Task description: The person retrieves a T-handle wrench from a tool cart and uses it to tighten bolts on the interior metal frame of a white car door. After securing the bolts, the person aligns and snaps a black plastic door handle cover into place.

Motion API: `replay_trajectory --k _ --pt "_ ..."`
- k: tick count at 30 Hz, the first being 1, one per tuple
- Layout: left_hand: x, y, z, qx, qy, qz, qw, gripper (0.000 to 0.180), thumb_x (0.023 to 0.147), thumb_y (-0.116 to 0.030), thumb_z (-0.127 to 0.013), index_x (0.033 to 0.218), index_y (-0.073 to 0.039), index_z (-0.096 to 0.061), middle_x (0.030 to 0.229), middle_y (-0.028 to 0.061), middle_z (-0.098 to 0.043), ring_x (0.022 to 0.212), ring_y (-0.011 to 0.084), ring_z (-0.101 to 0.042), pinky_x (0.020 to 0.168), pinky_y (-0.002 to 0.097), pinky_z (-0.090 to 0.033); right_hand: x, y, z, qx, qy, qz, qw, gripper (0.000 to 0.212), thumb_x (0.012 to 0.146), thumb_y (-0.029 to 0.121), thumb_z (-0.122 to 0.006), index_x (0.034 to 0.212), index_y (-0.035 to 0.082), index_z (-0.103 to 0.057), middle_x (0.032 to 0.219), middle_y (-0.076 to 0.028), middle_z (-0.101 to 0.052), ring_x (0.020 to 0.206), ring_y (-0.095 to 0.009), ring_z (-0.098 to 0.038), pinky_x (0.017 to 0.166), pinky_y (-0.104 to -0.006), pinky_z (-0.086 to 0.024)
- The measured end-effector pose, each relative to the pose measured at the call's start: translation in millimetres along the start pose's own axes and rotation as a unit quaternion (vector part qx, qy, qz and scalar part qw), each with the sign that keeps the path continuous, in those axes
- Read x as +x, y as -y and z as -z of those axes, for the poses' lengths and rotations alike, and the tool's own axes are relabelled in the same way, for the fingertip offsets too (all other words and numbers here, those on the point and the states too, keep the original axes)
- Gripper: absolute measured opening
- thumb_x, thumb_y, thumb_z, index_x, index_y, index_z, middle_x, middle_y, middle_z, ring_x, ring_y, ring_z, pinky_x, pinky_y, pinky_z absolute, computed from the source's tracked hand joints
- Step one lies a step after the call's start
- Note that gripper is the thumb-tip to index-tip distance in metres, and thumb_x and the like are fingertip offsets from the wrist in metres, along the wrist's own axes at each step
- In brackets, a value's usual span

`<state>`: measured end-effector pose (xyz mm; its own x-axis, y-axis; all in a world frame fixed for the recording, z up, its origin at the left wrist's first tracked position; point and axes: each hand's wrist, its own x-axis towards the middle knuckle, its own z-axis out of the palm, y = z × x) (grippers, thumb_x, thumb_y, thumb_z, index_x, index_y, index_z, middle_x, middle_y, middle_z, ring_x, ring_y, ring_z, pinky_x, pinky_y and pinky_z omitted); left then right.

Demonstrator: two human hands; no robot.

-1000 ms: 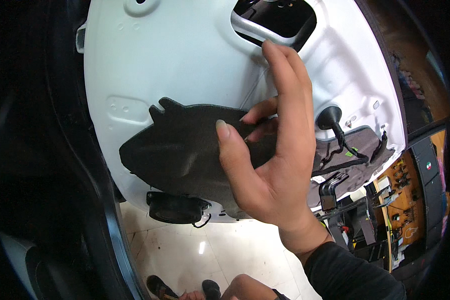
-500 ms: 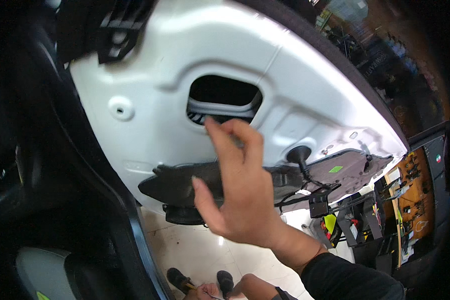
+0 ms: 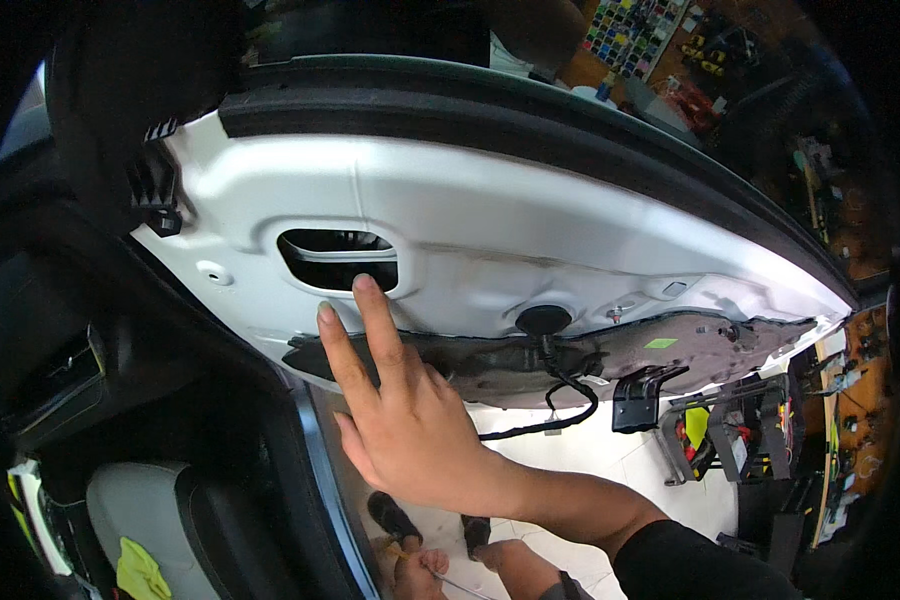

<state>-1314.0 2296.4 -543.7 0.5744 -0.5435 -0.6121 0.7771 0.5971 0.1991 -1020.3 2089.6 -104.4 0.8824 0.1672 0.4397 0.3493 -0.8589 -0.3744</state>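
Note:
A white car door panel (image 3: 450, 225) spans the view, with an oval opening (image 3: 320, 272) toward its left. My right hand (image 3: 420, 425) is in front of the panel, its index and middle fingers stretched out near the lower edge of that opening. Nothing shows in it. Along the panel's lower part runs a dark liner sheet (image 3: 620, 352), partly behind my fingers. A black cable (image 3: 570, 385) comes out of a round black grommet (image 3: 543, 320). Low in the view, my left hand (image 3: 422, 568) is closed around a thin metal rod with a yellowish end.
A black bracket (image 3: 638, 398) hangs below the liner. On the left are the dark car interior and a grey seat (image 3: 135, 490) with a yellow-green cloth (image 3: 142, 570). A cart with bins (image 3: 730, 440) stands to the right. My shoes (image 3: 395, 517) show on the tiled floor.
The view has shifted, so the panel appears lower and smaller. My right hand has gone from curled, bent fingers by the opening to two outstretched fingers. The left hand keeps its hold.

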Motion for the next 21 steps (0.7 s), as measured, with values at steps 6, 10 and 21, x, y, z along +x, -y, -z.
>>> replay_trajectory --k 6,10,21 --pt "-35 15 -62 0.070 -0.104 -0.018 0.992 0.048 0.089 -0.041 -0.049 0.052 -0.014 -0.034 0.052 0.0047 -0.034 0.051 0.0199 -0.036 0.048 0.0323 -0.029 -6 -9 8 -0.012 0.010 0.015 1.000 0.080 0.077 0.012 -0.074 0.148 -0.008 -0.045 0.163 -0.036 -0.016 0.087 -0.031 -0.061 0.074 -0.0371 -0.059" --pt "-58 21 -84 0.100 -0.072 0.034 0.992 0.048 0.089 -0.042 -0.050 0.052 -0.014 -0.035 0.052 0.0039 -0.034 0.052 0.0193 -0.037 0.050 0.0315 -0.029 -6 -9 15 -0.010 0.062 -0.005 0.998 0.071 0.083 0.013 -0.075 0.146 -0.006 -0.049 0.164 -0.034 -0.012 0.103 -0.039 -0.063 0.079 -0.0409 -0.061" --pt "-67 -21 -142 0.120 -0.072 -0.073 0.987 0.056 0.102 -0.038 -0.044 0.054 -0.013 -0.032 0.054 0.0018 -0.032 0.055 0.0167 -0.036 0.055 0.0298 -0.029 -31 -44 3 0.024 0.044 0.042 0.998 0.068 0.083 0.010 -0.068 0.146 -0.003 -0.047 0.141 -0.023 -0.045 0.110 -0.037 -0.057 0.088 -0.0504 -0.050"
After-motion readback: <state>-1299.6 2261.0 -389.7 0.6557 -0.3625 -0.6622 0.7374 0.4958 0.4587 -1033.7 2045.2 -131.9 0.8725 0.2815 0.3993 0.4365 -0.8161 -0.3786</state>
